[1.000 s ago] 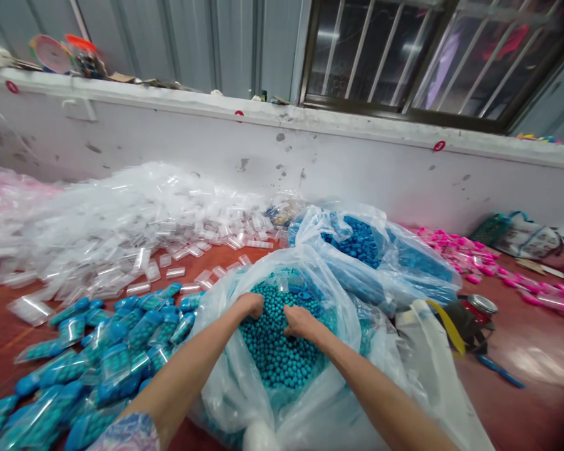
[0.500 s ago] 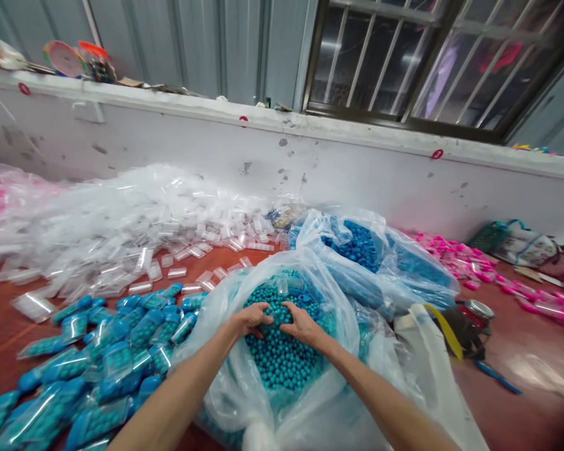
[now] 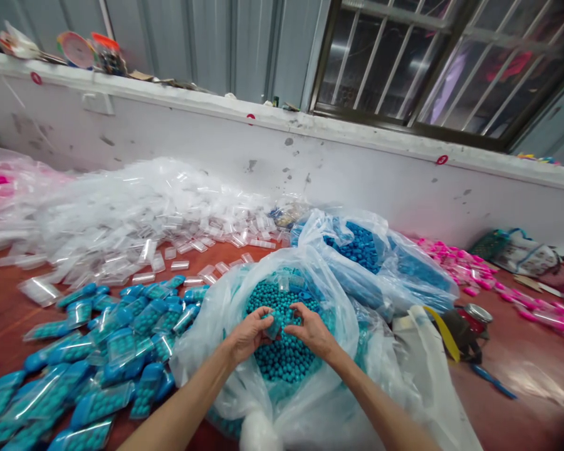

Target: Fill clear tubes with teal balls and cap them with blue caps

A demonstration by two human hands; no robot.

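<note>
An open clear plastic bag (image 3: pixel 207 332) holds many teal beads (image 3: pixel 284 357). Over the beads, my left hand (image 3: pixel 252 331) is closed around a small clear container (image 3: pixel 273 326) with teal beads in it. My right hand (image 3: pixel 308 329) is just to the right of that container, thumb and index finger curved towards each other; whether something small is between them is hard to tell. Filled teal packs with blue caps (image 3: pixel 122 344) lie in a pile left of the bag. A clear piece (image 3: pixel 283 283) rests on the beads at the back.
Empty clear containers (image 3: pixel 145 213) are heaped at the back left. Behind the bag stands another bag with blue caps (image 3: pixel 357 247). Pink pieces (image 3: pixel 455 257) lie at the right, nearer a red jar (image 3: pixel 474 316) and a blue tool (image 3: pixel 493 381). A white wall (image 3: pixel 216 150) runs behind.
Both hands have lifted slightly from the beads, and the container in my left hand now shows. Another filled pack lies near the pile's right edge. The view has shifted a little.
</note>
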